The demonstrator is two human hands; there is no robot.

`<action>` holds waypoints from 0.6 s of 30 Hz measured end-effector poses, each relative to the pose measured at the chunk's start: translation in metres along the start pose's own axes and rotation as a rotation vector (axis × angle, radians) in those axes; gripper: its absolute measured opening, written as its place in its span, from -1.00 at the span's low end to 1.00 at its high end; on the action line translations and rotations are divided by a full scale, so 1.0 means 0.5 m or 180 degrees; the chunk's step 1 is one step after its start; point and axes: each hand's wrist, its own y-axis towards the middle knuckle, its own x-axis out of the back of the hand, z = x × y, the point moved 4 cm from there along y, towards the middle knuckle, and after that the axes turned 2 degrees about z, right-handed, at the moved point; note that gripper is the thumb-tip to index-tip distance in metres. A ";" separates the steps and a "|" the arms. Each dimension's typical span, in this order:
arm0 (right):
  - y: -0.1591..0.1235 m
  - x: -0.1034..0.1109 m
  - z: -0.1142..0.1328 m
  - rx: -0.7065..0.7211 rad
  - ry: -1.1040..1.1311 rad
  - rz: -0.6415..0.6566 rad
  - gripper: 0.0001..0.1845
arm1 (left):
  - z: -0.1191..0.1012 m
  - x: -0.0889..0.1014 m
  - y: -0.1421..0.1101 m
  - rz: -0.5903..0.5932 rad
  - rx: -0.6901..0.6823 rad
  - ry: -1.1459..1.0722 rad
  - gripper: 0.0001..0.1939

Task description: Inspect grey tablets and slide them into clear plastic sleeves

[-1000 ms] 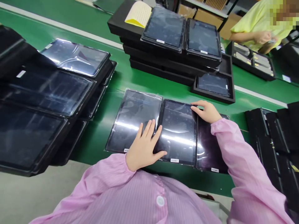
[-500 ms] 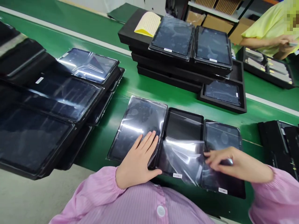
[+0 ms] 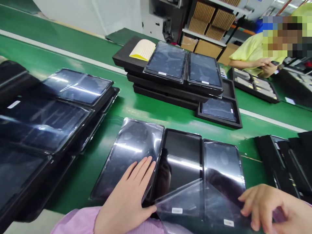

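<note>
My left hand (image 3: 130,191) lies flat, fingers extended, on the left tablet-like screen panel (image 3: 136,139), with its thumb reaching the middle panel (image 3: 182,149). A clear protective film (image 3: 180,198) is folded back over the middle panel's near end, baring the glossy black glass beyond. It has a small white label. Its loose part spreads toward the right panel (image 3: 219,159). At that panel's near right side my right hand (image 3: 265,204) is curled, fingers bent toward the thumb, seemingly on the film's edge; the pinch itself is hidden.
Stacked screen panels (image 3: 78,86) stand at left. Behind the row, black foam trays (image 3: 158,92) carry two panels and a yellow-edged paper (image 3: 142,49). More black trays (image 3: 265,152) are at right. Across the green bench, a person in yellow (image 3: 253,48) holds a small object.
My right hand has moved right and toward me, and the film has peeled farther down the middle panel. My left hand stays on the left panel. The view has tilted up slightly.
</note>
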 end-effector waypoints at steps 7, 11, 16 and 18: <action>0.051 -0.026 0.030 0.0818 -0.0073 0.1204 -0.75 | 0.020 0.006 0.016 -0.0022 -0.0083 -0.0083 -0.33; 0.050 -0.074 0.027 0.0961 0.0169 0.1209 -0.77 | 0.029 0.005 0.028 -0.0119 -0.0097 -0.0140 -0.44; 0.066 -0.163 0.011 0.1028 0.0779 0.0179 -0.67 | 0.033 -0.007 0.039 -0.0165 -0.0085 -0.0316 -0.51; 0.073 -0.203 0.009 0.1015 0.0641 -0.0547 -0.68 | 0.038 -0.011 0.040 -0.0083 0.0000 -0.0377 -0.52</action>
